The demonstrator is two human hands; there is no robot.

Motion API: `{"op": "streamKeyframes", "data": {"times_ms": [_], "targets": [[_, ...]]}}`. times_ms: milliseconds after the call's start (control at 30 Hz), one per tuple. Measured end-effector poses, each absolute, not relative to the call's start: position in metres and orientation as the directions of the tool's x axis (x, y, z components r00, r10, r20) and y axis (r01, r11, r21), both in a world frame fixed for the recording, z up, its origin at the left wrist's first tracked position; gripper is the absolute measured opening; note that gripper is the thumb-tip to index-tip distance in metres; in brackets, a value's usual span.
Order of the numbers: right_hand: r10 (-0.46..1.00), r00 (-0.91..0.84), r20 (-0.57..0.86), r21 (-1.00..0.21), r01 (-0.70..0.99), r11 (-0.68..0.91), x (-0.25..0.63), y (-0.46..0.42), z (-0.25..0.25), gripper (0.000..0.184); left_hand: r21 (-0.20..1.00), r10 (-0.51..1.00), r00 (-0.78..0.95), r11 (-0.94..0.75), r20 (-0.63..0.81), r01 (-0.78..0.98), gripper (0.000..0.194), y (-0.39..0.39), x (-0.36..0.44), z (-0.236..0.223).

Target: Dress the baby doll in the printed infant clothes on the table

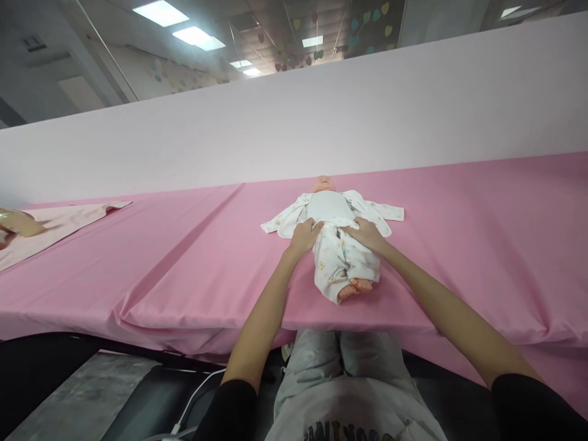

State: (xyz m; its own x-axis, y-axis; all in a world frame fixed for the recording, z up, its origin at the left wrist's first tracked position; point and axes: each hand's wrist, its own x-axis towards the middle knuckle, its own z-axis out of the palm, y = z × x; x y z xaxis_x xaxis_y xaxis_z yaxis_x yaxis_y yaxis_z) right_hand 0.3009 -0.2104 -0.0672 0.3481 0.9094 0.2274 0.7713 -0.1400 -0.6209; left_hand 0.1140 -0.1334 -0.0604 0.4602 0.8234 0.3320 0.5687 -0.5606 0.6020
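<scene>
A baby doll (pixel 325 184) lies on its back on the pink-covered table, its head away from me. White printed baby pants (pixel 331 263) cover its legs, and its bare feet (pixel 359 285) stick out at the cuffs. My left hand (pixel 305 236) grips the waistband on the left side, thumb on top. At the right side of the same waistband, my right hand (pixel 368 234) is closed on the cloth. Beneath the doll's upper body a white baby jacket (pixel 294 211) lies spread open, sleeves out to both sides. The fingertips under the fabric are hidden.
Pink cloth (pixel 193 257) with folds covers the long table. At the far left, a second doll (pixel 22 223) lies partly in view on a pale pink blanket (pixel 68 222). A white partition (pixel 294 131) stands behind. Below the front edge are a black chair (pixel 156 398) and a white cable (pixel 195 395).
</scene>
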Motion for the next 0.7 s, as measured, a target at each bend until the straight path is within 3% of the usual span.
{"op": "streamKeyframes", "data": {"times_ms": [133,233,367,533,600,700], "targets": [[0.949,0.223,0.222,-0.491,0.867,-0.089,0.293,-0.234,-0.06,0.041,0.481,0.734,0.579,-0.675,0.355,0.56,0.034,-0.169,0.103,-0.044],[0.973,0.108,0.203,-0.462,0.887,-0.002,0.285,-0.266,-0.054,0.049,0.428,0.688,0.651,-0.718,0.32,0.548,0.043,-0.208,0.091,-0.042],[0.993,-0.02,0.118,-0.513,0.855,0.079,0.274,-0.318,-0.048,0.065,0.472,0.7,0.652,-0.698,0.291,0.539,0.076,-0.254,0.074,-0.05],[0.988,-0.083,0.133,-0.527,0.838,0.142,0.266,-0.359,-0.055,0.093,0.518,0.684,0.686,-0.692,0.248,0.502,0.104,-0.283,0.062,-0.059],[0.975,-0.06,0.212,-0.512,0.843,0.163,0.263,-0.364,-0.065,0.093,0.513,0.673,0.688,-0.706,0.272,0.489,0.109,-0.288,0.061,-0.06],[0.94,0.044,0.338,-0.523,0.839,0.149,0.259,-0.362,-0.081,0.079,0.486,0.675,0.659,-0.721,0.331,0.494,0.096,-0.291,0.063,-0.062]]}}
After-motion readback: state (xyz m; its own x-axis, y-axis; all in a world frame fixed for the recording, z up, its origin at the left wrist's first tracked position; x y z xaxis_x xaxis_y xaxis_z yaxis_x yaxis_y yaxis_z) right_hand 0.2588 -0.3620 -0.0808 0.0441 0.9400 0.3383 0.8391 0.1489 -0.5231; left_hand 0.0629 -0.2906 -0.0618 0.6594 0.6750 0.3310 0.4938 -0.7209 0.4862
